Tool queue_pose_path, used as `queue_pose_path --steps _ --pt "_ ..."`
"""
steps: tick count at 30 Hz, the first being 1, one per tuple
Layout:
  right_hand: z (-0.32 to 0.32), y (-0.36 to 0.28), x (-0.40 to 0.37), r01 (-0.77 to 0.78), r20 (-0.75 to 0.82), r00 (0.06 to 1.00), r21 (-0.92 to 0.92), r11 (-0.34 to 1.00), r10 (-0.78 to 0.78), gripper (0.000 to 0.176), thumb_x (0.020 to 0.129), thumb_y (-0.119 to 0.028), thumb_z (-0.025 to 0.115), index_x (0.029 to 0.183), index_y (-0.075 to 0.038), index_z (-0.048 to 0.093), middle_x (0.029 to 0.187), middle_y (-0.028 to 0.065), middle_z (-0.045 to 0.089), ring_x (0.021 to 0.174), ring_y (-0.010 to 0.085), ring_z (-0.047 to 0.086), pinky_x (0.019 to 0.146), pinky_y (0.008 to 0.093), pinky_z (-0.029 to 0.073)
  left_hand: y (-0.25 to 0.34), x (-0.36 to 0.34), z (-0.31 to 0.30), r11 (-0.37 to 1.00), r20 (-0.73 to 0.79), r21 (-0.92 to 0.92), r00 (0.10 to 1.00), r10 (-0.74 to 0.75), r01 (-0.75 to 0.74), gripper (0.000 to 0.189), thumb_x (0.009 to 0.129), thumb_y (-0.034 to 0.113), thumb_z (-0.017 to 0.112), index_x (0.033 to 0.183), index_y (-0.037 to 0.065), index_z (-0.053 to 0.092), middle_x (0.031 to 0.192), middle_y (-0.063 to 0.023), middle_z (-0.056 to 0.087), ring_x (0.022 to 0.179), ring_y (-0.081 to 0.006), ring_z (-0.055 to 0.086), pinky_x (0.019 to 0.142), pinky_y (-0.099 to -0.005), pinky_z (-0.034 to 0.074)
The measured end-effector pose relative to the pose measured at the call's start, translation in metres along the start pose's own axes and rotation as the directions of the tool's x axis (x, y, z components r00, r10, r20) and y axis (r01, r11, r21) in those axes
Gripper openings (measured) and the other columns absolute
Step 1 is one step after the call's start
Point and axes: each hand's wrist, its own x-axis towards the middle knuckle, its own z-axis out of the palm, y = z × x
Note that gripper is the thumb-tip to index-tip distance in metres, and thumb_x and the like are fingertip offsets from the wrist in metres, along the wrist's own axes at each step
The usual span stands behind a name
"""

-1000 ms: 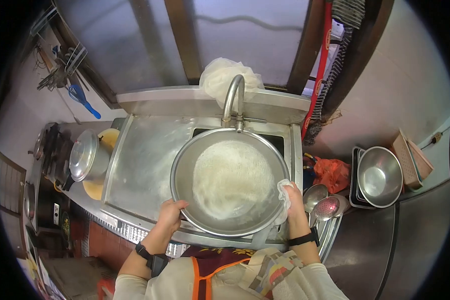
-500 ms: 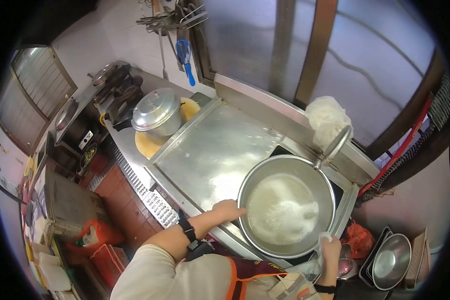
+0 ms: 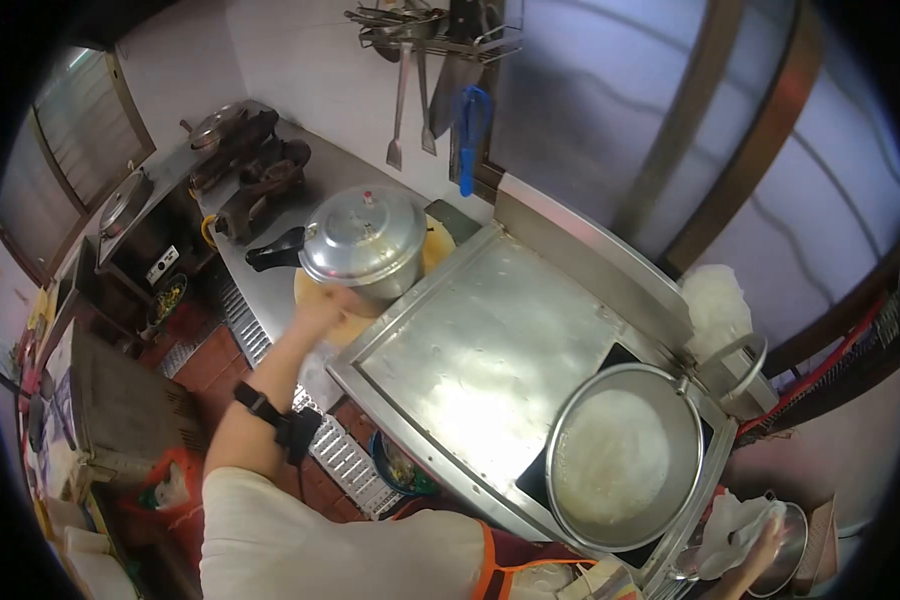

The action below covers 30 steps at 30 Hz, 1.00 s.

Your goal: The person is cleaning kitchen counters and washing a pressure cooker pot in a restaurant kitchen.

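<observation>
My left hand (image 3: 320,305) reaches out to the left, at the lower side of a steel pressure cooker (image 3: 365,240) with a black handle. The hand is blurred and its grip is unclear. The cooker stands on a round yellow board (image 3: 322,330) beside the steel drainboard (image 3: 470,350). My right hand (image 3: 765,545) is low at the bottom right, closed on a white cloth (image 3: 730,525). A large steel basin (image 3: 625,455) of foamy water sits in the sink under the tap (image 3: 740,350), with neither hand on it.
A gas stove (image 3: 240,170) stands at the far left of the counter. Utensils hang on a wall rack (image 3: 420,40), with a blue tool (image 3: 470,130) below it. A white plastic bag (image 3: 715,295) lies behind the tap. A steel bowl (image 3: 805,555) shows behind my right hand.
My left hand let go of the basin's rim and swung left to the pressure cooker. My view turned left. My right hand with the cloth moved off the basin's edge.
</observation>
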Motion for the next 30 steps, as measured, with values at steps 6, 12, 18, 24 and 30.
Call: queue_pose_path --steps 6,12,18,24,30 --pt "0.125 -0.031 -0.044 -0.084 0.123 0.989 0.039 0.996 0.078 0.026 0.086 -0.019 0.052 0.102 0.001 0.053 0.087 0.0044 0.057 0.078 0.0111 0.053 0.069 0.0238 0.042 -0.048 0.082 -0.107 0.737 -0.205 0.624 0.855 0.476 -0.261 0.035 0.069 0.007 0.055 0.103 -0.001 0.058 0.106 -0.0163 0.058 0.102 -0.0316 0.053 0.089 -0.0345 0.041" --pt "0.175 -0.071 -0.063 -0.135 0.165 0.977 0.002 0.991 0.133 0.021 0.084 -0.016 0.052 0.097 0.000 0.053 0.081 0.0014 0.055 0.073 0.0086 0.051 0.065 0.0220 0.040 -0.064 0.127 -0.123 0.710 -0.012 0.696 0.987 0.157 -0.104 0.062 0.054 0.014 0.066 0.113 0.004 0.053 0.114 -0.0174 0.055 0.110 -0.0328 0.048 0.094 -0.0350 0.037" --pt "0.205 -0.084 -0.067 -0.108 0.144 0.980 -0.179 0.978 0.134 0.021 0.082 -0.013 0.054 0.096 0.002 0.053 0.081 0.0036 0.057 0.072 0.0099 0.051 0.065 0.0236 0.041 -0.047 0.152 -0.144 0.767 0.317 0.638 0.931 -0.182 -0.067 0.062 0.051 0.026 0.073 0.109 0.007 0.058 0.099 -0.0126 0.063 0.086 -0.0270 0.060 0.081 -0.0310 0.046" --pt "0.241 -0.087 -0.078 -0.129 0.087 0.985 -0.202 0.971 0.149 0.017 0.080 -0.013 0.057 0.089 0.000 0.053 0.076 0.0019 0.055 0.067 0.0091 0.050 0.060 0.0231 0.041 -0.097 0.141 -0.126 0.918 0.786 -0.045 0.581 -0.210 0.393 0.058 0.072 0.035 0.068 0.107 -0.009 0.053 0.100 -0.0170 0.061 0.086 -0.0256 0.061 0.079 -0.0341 0.049" --pt "0.259 -0.093 -0.081 -0.180 0.219 0.953 -0.150 0.972 0.210 0.015 0.081 -0.011 0.056 0.090 0.000 0.054 0.076 0.0012 0.055 0.068 0.0082 0.050 0.060 0.0225 0.041 -0.126 0.068 -0.039 0.315 0.724 -0.671 0.685 0.083 0.671 0.077 0.081 0.064 0.037 0.121 -0.002 0.044 0.095 -0.0180 0.060 0.075 -0.0302 0.061 0.072 -0.0442 0.051"
